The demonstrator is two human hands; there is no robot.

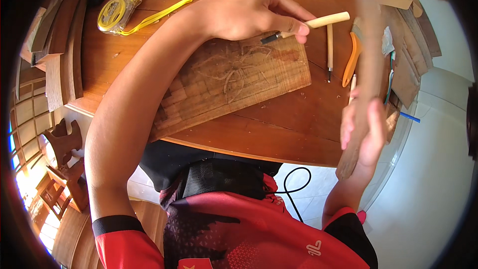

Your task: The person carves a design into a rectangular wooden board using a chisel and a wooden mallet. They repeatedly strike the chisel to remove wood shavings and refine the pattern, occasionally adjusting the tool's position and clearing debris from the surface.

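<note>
My left hand (249, 12) reaches over a carved wooden board (234, 77). Between its thumb and fingers is a wood chisel (328, 20) with a pale round handle and a short dark blade. The blade points left, just above the board's far edge. Flower-like lines are cut into the board, which lies aslant on the table. On the right, my right hand (373, 142) grips a long brown wooden stick (368, 55) near its lower end. The stick stands nearly upright in the picture, and its upper part is smeared by motion.
A second pale-handled chisel (329, 50) and an orange-handled tool (352, 60) lie right of the board. A yellow tape measure (113, 14) sits at the far left of the table (279, 124). Wood pieces (403, 35) are stacked along the right edge; dark wooden strips (64, 35) stand left.
</note>
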